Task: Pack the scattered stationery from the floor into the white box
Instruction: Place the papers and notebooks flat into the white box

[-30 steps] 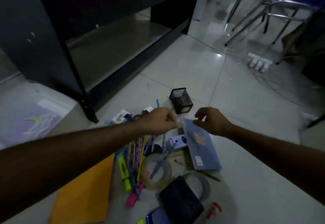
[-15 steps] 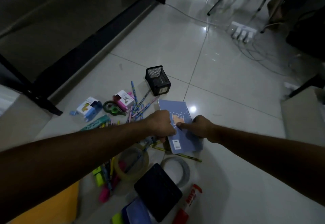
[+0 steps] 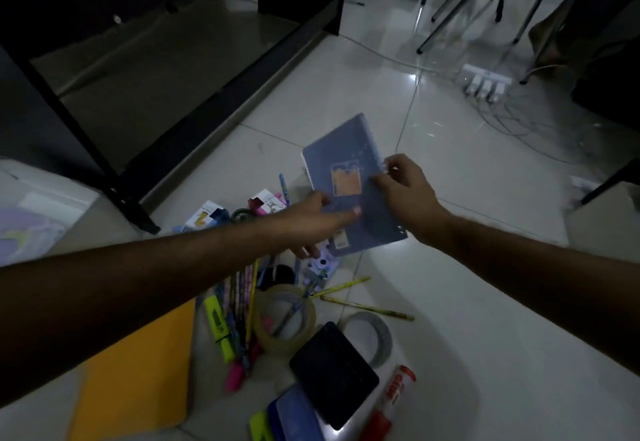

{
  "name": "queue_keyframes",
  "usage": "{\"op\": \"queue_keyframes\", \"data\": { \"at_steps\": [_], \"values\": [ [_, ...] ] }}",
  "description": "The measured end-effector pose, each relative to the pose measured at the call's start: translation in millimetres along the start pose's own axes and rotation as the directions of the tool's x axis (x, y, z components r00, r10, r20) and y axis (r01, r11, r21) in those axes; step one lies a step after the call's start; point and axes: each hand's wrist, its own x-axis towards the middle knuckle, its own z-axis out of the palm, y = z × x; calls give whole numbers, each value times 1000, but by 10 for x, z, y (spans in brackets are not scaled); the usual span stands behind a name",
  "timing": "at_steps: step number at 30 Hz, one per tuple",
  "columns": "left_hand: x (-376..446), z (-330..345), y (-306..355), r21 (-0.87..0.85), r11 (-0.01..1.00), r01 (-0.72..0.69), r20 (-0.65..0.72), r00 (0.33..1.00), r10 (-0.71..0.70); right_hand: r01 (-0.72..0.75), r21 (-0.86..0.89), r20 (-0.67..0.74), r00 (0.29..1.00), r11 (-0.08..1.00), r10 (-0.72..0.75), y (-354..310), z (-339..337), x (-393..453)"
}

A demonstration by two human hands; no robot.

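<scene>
white box (image 3: 41, 198) at far left, well apart from notebook (image 3: 349, 184). notebook lifted above floor (image 3: 485, 302), pinched by right hand (image 3: 408, 194) at spiral edge, steadied by left hand (image 3: 311, 222). best kept flat, swung left clear of pens (image 3: 242, 302).

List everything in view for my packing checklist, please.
notebook: 1, blue, raised above the floor in both hands
tape rolls: 2, clear and grey, near centre
folder: 1, yellow, lower left
dark pad: 1, black, beside the grey tape roll
glue stick: 1, red and white, bottom
highlighters: several, yellow and pink, by the folder
pencils: 2, yellow, right of the clear tape
power strip: 1, white, far right
left hand: on the notebook's lower edge
right hand: gripping the notebook's spiral edge
</scene>
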Motion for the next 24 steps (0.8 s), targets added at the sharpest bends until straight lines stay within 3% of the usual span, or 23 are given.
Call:
{"op": "queue_keyframes", "data": {
  "at_steps": [3, 7, 10, 13, 15, 17, 19, 22, 24],
  "values": [
    [-297, -301, 54, -225, 974, -30, -17, 999, 27, 295, 16, -10, 955, 955, -295, -504, 220, -184],
    [-837, -748, -22, -566, 818, -103, -60, 995, 84, 505, 30, 58, 861, 863, -506, -1053, 592, -433],
    [-1215, -1084, -232, -500, 837, -221, -253, 962, 103, 575, 123, 230, 777, 809, -586, -1295, 993, -704],
    [-1573, -1392, -600, -391, 885, -251, -448, 892, 55, 632, 224, 384, 642, 742, -663, -1503, 1394, -888],
    [-1812, -1619, -891, -406, 889, -212, -494, 869, -18, 676, 190, 366, 624, 712, -690, -1634, 1608, -895],
    [-2059, -1851, -1182, -425, 889, -170, -479, 875, -62, 659, 95, 341, 683, 746, -646, -1744, 1814, -861],
    [-2271, -2054, -1446, -467, 870, -162, -456, 886, -80, 575, 57, 420, 728, 816, -542, -1862, 1988, -840],
    [-2483, -2313, -1834, -553, 815, -172, -454, 882, -123, 407, 183, 628, 652, 895, -425, -2088, 2275, -842],
    [-2543, -2480, -2072, -581, 792, -188, -493, 855, -159, 423, 234, 665, 587, 875, -462, -2288, 2490, -876]
  ]
}}
